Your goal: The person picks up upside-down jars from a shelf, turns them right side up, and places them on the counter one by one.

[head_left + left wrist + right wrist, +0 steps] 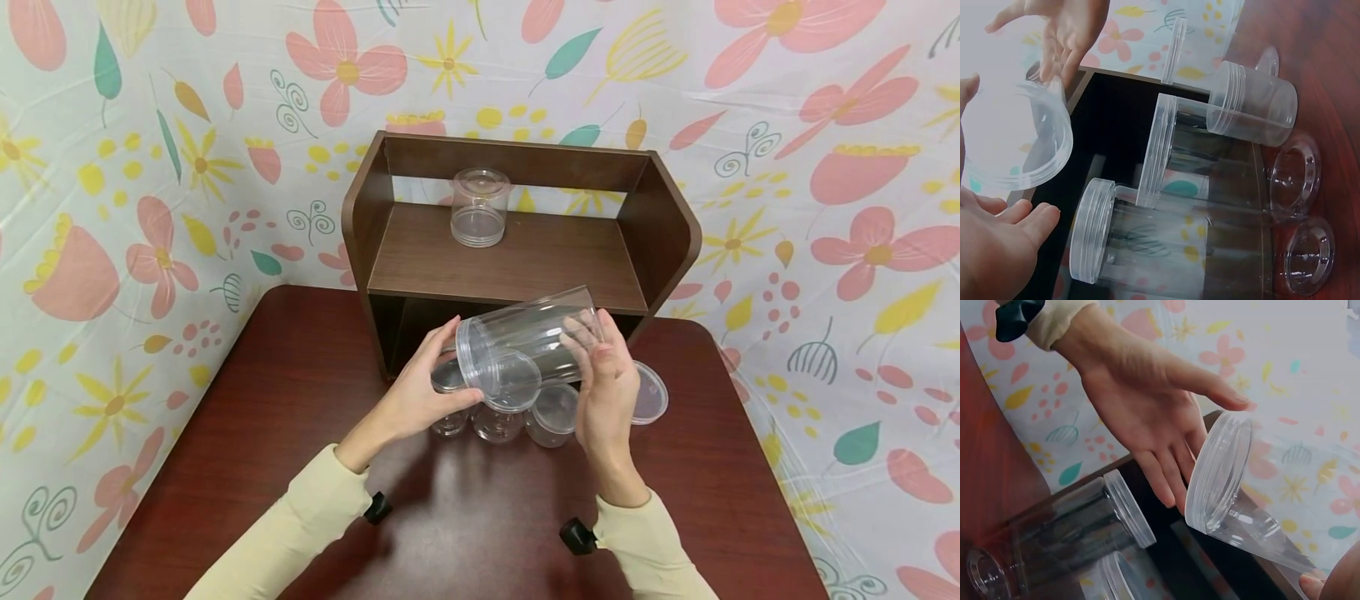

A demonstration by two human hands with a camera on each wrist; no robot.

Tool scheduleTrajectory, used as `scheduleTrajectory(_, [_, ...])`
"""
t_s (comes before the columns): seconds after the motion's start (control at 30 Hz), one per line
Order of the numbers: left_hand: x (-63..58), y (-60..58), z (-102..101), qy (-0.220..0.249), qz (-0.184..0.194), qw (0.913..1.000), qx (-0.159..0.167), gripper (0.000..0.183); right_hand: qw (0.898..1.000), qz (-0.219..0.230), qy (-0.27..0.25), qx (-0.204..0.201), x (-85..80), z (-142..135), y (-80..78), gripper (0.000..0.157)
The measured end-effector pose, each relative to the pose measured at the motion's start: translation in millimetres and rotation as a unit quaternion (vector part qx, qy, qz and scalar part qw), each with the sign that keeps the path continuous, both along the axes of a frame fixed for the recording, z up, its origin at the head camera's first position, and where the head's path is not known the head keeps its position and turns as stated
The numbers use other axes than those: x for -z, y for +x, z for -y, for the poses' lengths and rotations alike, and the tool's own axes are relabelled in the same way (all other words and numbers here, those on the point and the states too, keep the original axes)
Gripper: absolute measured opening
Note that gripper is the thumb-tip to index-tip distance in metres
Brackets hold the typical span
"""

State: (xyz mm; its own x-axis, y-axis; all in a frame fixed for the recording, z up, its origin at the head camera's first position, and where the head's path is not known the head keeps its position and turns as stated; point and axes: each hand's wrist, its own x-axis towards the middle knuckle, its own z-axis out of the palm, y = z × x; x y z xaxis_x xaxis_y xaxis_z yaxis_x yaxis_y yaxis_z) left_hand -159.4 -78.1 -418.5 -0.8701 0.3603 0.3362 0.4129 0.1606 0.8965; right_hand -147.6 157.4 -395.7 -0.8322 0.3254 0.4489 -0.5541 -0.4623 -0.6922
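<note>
Both hands hold a large clear plastic jar (536, 342), tilted on its side above the table. My left hand (420, 387) spans its lidded end, thumb on one side and fingers on the other. My right hand (607, 383) grips the jar's other end, its fingers showing through the clear wall. The ringed lid end (1219, 475) lies against the left hand's palm side in the right wrist view. Below stand several lidded clear jars, among them a small one (553, 417) and a tall one (1160, 244). Another lid top (651, 393) shows beside my right hand.
A dark brown shelf unit (510, 258) stands at the back of the reddish-brown table (300, 400). One clear lidded jar (478, 212) sits on its upper board. Behind hangs a flower-patterned cloth (225, 150). The lower compartment is dark, partly hidden by hands and jars.
</note>
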Motion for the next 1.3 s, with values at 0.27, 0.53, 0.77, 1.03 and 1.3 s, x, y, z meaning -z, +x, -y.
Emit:
scheduleTrajectory(0.27, [1.2, -0.4, 0.1, 0.007, 0.036, 0.9993, 0.008, 0.104, 1.0, 0.009, 0.006, -0.013, 4.1, 9.1, 1.1, 0.1])
scheduleTrajectory(0.53, [2.7, -1.2, -2.4, 0.069, 0.04, 0.9963, 0.03, 0.108, 1.0, 0.013, 0.006, -0.022, 5.9, 15.2, 2.4, 0.111])
scheduleTrajectory(0.77, [3.0, -3.2, -4.9, 0.113, 0.022, 0.9928, 0.034, 0.106, 0.999, 0.005, 0.032, -0.035, 8.8, 14.8, 1.8, 0.101])
scheduleTrajectory(1.03, [0.8, -2.5, -2.8, 0.186, 0.017, 0.9821, 0.024, 0.112, 0.995, 0.031, 0.077, -0.055, 4.8, 6.7, 3.1, 0.074])
scheduleTrajectory(1.3, [-8.2, -4.8, 10.4, 0.196, -0.027, 0.9802, -0.002, 0.119, 0.991, 0.065, 0.096, 0.061, -4.7, -19.7, -3.7, 0.041])
